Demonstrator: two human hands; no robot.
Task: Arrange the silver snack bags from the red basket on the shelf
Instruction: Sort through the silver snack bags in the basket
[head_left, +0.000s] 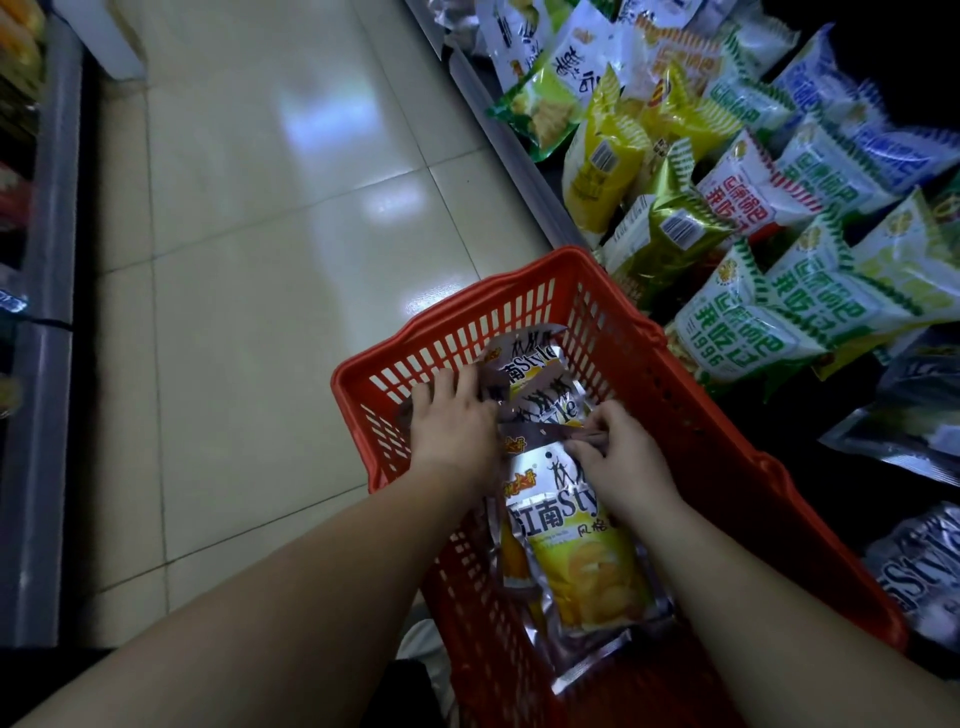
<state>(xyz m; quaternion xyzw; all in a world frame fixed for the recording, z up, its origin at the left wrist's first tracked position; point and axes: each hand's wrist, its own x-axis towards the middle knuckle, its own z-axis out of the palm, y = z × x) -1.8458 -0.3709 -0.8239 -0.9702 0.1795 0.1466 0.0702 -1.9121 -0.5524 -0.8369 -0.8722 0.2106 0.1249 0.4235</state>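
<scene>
Bags: I see the silver snack bags (576, 545) lying in the red basket (524, 270), long axis running away from me, tops at the far end.
Look: silver foil, yellow panel, chip picture, "Style" print.
Left hand (452, 421): fingers curled over the upper bags' left edge.
Right hand (618, 452): pinching a bag's top seal.
Shelf (498, 119): right of the basket, holding green-and-white bags (769, 322).

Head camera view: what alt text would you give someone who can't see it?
Two hands reach into a red basket of silver snack bags: the left hand lies on them, the right hand pinches one bag's top edge. Beside it, a shelf holds green and yellow packets.
</scene>
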